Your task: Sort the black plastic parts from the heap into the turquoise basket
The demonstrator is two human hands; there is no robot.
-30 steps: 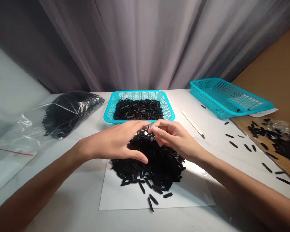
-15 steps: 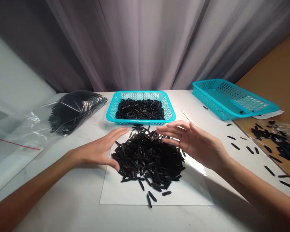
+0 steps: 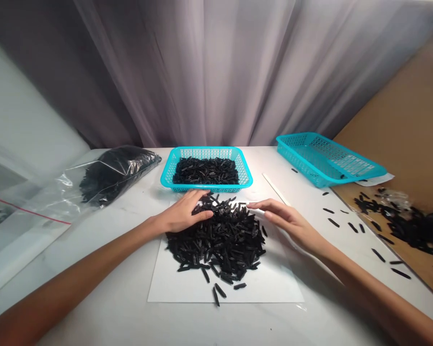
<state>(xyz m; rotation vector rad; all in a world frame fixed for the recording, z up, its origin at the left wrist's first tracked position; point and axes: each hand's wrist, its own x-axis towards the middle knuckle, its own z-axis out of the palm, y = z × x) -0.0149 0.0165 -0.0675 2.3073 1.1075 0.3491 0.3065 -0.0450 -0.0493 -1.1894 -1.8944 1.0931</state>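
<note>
now both hands have closed back in on the heap of black sticks (image 3: 216,240), which sits on a white sheet (image 3: 274,288), just below the fingers of each hand. the left hand (image 3: 182,214) lies against the heap's top edge, its fingers (image 3: 202,215) half curled over the sticks; whether they have hold of any, i cannot tell. the right hand (image 3: 288,226) is nearly flat and open, its fingertips (image 3: 260,205) just at the heap's upper right edge, gripping nothing that shows. beyond the fingers sits a blue basket (image 3: 206,189) holding more sticks; further right of them lie a tilted second basket (image 3: 328,163), a white strip (image 3: 274,187) and scattered sticks (image 3: 353,227). left of the fingers lies a clear bag (image 3: 119,173) full of sticks.
</note>
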